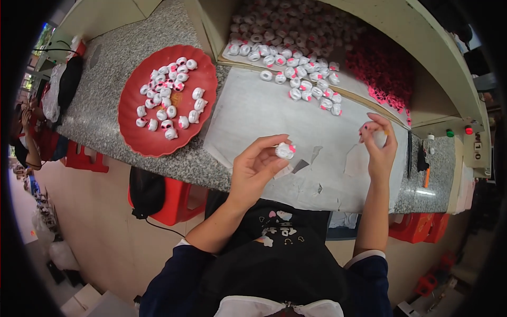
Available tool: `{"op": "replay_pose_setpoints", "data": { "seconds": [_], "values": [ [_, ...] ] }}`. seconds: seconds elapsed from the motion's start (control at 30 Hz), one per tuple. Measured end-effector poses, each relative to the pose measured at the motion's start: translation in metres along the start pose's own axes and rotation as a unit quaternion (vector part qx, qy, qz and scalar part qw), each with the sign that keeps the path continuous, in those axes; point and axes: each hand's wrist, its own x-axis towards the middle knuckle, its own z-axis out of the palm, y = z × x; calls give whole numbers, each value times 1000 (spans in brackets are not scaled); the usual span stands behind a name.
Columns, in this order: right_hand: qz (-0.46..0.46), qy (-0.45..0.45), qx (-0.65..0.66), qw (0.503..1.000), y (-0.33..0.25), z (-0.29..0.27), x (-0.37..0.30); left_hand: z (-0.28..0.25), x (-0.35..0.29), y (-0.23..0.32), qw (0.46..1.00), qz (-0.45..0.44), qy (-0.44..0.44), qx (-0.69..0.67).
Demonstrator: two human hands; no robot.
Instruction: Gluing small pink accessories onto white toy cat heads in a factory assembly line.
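Between the thumb and fingers of my left hand (pixel 259 168) is a small white animal-head piece (pixel 285 151) with a pink bow. It is held above the white sheet (pixel 237 121), left of the sheet's middle. Farther right, my right hand (pixel 379 141) is raised over the sheet, its fingers curled around a small whitish object (pixel 379 139) with a yellowish spot, too partly covered to name. A speck of pink shows at its fingertips. Several more white heads (pixel 317 92) with pink parts lie on the sheet's far edge, spilling from a heap.
At the left, a red scalloped plate (pixel 131 113) holds several white heads. A wooden-edged shelf compartment contains heaped white heads (pixel 296 26) and small pink pieces (pixel 377 68). An orange-handled tool (pixel 426 178) lies at the right. Red stools (pixel 177 203) stand below the granite counter (pixel 105 105).
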Motion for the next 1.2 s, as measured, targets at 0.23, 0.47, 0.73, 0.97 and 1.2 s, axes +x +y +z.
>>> {"op": "replay_pose_setpoints", "data": {
  "seconds": [0.23, 0.47, 0.73, 0.97, 1.2],
  "values": [
    [95, -65, 271, 956, -20, 53, -75, 1, -6, -2, 997, 59, -7, 52],
    [112, -86, 311, 940, -28, 70, -88, 2, -12, -3, 965, 158, -21, 207],
    [138, -77, 348, 924, -27, 71, -86, 6, -11, 3, 935, 189, -35, 297],
    [165, -55, 365, 914, -24, 75, -86, 7, -10, 4, 929, 202, -63, 302],
    [94, -41, 318, 943, -26, 75, -86, 5, -14, 3, 997, 49, -57, 18]
  ]
}}
